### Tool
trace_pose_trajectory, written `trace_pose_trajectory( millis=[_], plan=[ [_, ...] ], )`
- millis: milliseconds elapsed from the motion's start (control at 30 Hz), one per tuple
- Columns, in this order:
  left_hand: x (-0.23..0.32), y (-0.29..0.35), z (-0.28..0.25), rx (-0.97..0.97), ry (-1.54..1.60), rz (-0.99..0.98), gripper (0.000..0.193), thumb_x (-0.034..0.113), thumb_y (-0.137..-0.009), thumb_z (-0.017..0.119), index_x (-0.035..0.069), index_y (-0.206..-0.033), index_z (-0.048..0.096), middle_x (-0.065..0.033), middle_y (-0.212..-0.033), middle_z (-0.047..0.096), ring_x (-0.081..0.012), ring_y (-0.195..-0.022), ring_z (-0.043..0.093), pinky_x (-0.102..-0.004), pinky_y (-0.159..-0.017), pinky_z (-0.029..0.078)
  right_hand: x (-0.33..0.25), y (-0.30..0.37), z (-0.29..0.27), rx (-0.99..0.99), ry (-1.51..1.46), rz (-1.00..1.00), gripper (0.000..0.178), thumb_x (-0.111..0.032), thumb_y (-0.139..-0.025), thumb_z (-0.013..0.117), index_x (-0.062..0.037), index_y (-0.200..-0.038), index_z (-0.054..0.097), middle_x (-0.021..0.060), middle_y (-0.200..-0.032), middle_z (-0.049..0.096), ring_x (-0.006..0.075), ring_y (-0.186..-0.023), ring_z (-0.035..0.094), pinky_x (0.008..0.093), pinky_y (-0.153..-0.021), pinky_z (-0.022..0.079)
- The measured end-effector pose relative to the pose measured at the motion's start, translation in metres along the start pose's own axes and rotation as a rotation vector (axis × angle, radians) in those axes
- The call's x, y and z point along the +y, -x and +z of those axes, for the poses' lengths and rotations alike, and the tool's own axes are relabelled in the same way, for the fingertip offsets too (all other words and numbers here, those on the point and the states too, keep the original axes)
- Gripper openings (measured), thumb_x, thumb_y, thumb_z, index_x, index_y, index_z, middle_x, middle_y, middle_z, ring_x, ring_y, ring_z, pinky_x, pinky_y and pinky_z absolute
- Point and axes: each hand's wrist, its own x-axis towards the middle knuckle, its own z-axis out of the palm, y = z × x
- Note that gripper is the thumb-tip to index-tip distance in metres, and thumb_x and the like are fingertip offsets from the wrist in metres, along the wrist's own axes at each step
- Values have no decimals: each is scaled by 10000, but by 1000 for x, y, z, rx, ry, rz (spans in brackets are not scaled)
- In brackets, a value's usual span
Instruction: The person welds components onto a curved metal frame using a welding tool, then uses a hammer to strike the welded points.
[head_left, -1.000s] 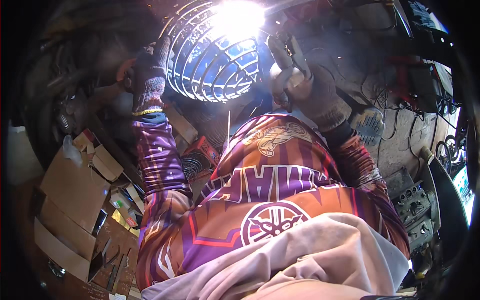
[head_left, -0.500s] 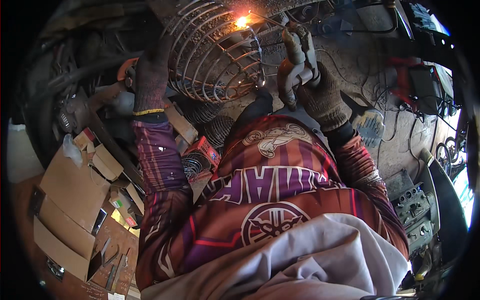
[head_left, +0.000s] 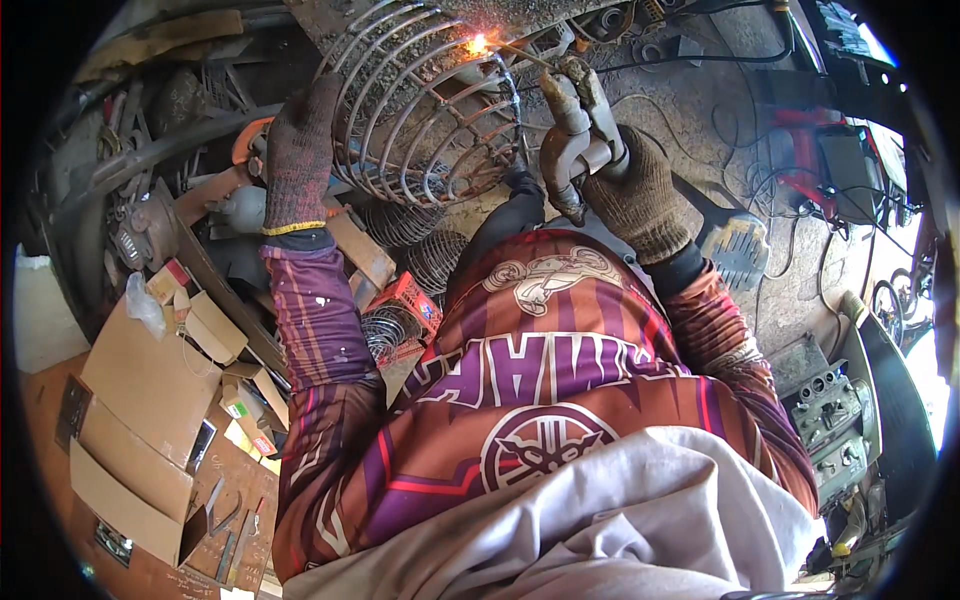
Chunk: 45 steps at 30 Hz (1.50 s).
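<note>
A cage of curved metal rods (head_left: 400, 130), shaped like a basket, is at the top centre. My left hand (head_left: 300, 150), in a dark knitted glove with a yellow cuff edge, is closed on its left side; the fingertips are partly hidden. My right hand (head_left: 645, 200), in a brown knitted glove, grips a worn welding electrode holder (head_left: 580, 145). From the holder's jaws a thin welding rod (head_left: 525, 53) points left to the cage's upper right part. At its tip an orange glow (head_left: 477, 44) sits against the rods.
Beneath the cage are coiled wire rings (head_left: 435, 260) and a red crate (head_left: 410, 305). Cardboard boxes (head_left: 145, 390) and hand tools (head_left: 225, 530) lie at lower left. Cables (head_left: 760, 190) trail over the floor at right, near a grey metal engine part (head_left: 830, 420).
My right hand and the electrode holder have shifted slightly down and left. The glow has moved a little left and is smaller, and the surroundings look brighter. My left hand stays at the cage.
</note>
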Motion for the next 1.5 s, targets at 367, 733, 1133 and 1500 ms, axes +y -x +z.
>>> trace_pose_trajectory(
  millis=[367, 733, 1133, 1500],
  plan=[
    [-41, -15, -1, 83, -353, 655, 291, 178, -959, 531, 49, -1212, 590, -168, -1033, 634, -278, -880, 641, -365, -775, 491, -28, -13, -12, -190, -9, -211, 388, -167, -778, 739, -42, -1117, 598, 142, -983, 657, 289, -867, 663, 363, -747, 533],
    [-22, -7, 2, 115, -389, 436, 318, 133, -951, 520, 52, -1256, 561, -167, -1067, 632, -292, -907, 644, -361, -790, 496, -23, -14, -13, -143, 33, -210, 368, -182, -811, 719, -27, -1121, 595, 121, -1033, 658, 247, -924, 659, 355, -774, 535],
    [-34, -2, -7, 77, -934, 598, 362, 83, -943, 507, 56, -1303, 529, -166, -1105, 629, -307, -936, 648, -358, -806, 501, 1, 0, -1, 11, -263, -19, 486, -215, -805, 727, -13, -1206, 540, 131, -1063, 662, 246, -982, 665, 344, -812, 531],
    [20, 4, 2, 14, -54, 46, 486, 441, -942, 590, 17, -1175, 642, -130, -1031, 682, -219, -946, 629, -348, -846, 466, 11, 1, 0, 14, -67, -51, 549, -239, -686, 792, -50, -1150, 569, 178, -953, 662, 346, -876, 664, 412, -738, 524]
  ],
)
